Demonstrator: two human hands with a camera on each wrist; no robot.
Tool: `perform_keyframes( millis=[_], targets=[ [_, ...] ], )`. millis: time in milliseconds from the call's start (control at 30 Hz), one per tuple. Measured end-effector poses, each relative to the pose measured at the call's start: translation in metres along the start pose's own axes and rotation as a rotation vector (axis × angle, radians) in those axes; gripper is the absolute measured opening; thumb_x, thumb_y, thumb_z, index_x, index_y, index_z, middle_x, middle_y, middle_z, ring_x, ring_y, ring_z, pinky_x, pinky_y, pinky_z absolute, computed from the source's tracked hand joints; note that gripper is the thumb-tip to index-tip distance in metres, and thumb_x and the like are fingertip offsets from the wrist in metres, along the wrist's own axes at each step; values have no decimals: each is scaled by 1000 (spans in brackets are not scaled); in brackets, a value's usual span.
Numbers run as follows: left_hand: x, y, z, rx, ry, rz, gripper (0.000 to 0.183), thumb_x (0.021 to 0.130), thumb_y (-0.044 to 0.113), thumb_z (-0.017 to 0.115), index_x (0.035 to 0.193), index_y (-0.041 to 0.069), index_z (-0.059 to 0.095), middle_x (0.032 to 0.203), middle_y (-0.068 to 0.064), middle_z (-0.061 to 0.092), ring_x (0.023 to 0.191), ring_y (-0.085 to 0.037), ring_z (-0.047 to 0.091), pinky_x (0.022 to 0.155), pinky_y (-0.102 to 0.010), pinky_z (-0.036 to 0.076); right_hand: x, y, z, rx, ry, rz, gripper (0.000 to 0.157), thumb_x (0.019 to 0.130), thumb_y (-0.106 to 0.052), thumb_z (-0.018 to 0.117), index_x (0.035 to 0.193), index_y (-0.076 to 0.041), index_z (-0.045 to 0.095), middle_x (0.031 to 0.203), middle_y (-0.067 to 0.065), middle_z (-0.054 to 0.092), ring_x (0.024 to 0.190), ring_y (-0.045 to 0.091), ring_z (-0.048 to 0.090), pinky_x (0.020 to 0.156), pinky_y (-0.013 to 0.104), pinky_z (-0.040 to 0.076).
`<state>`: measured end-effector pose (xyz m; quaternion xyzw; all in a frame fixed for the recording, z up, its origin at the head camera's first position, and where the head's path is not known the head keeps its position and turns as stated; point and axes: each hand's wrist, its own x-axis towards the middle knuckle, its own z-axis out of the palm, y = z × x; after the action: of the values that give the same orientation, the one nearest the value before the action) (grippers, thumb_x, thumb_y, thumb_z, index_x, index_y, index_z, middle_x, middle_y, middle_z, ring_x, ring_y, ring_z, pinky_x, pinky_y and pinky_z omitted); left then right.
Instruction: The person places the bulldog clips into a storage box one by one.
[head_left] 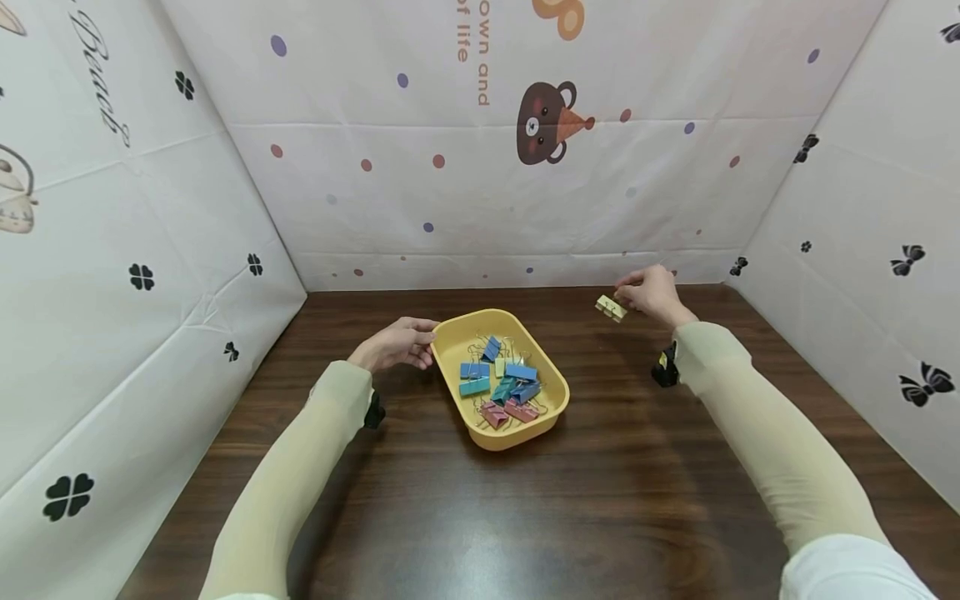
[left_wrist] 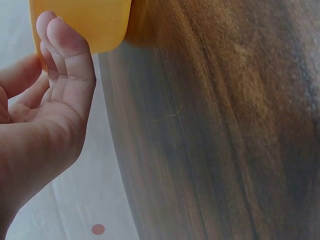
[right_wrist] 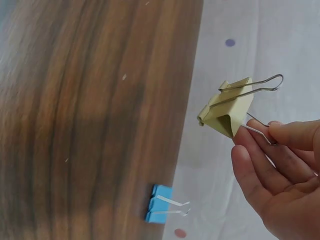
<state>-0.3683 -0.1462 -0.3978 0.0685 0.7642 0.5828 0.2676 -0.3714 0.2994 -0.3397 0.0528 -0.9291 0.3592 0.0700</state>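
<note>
At the middle of the table, a yellow plastic tray (head_left: 551,373) holds several binder clips in blue, teal, pink and yellow. My left hand (head_left: 405,342) pinches the tray's upper left corner at the rim, thumb and finger meeting there, the other fingers along its outer wall (left_wrist: 107,25). Away to the right, my right hand (head_left: 651,293) pinches a pale yellow binder clip (right_wrist: 232,107) by one wire handle. This clip (head_left: 611,308) is raised over the table, its other handle sticking out free. In the right wrist view, a blue binder clip (right_wrist: 159,205) lies near the table's edge.
Dark wood-grain table (head_left: 480,517) stretches under both arms. White printed sheets form a back wall (head_left: 480,208) and two side walls (head_left: 862,275) around it. A black wrist camera (head_left: 665,367) sits under the right sleeve's cuff.
</note>
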Motion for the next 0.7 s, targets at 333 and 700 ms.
perform_keyframes(
  millis=[333, 700],
  targets=[
    [1, 0, -1, 0, -17, 2, 44, 103, 12, 41, 147, 7, 37, 79, -5, 57, 64, -15, 61, 63, -28, 56, 6, -23, 10, 99, -7, -6, 23, 94, -7, 59, 107, 9, 69, 93, 22, 73, 75, 23, 73, 60, 20, 57],
    [1, -1, -1, 4, -18, 13, 43, 103, 12, 41, 146, 6, 39, 79, -5, 57, 65, -16, 61, 63, -27, 56, 6, -54, 24, 161, -61, -18, 24, 91, -7, 61, 108, 8, 69, 92, 21, 73, 69, 18, 72, 59, 19, 57]
  ],
)
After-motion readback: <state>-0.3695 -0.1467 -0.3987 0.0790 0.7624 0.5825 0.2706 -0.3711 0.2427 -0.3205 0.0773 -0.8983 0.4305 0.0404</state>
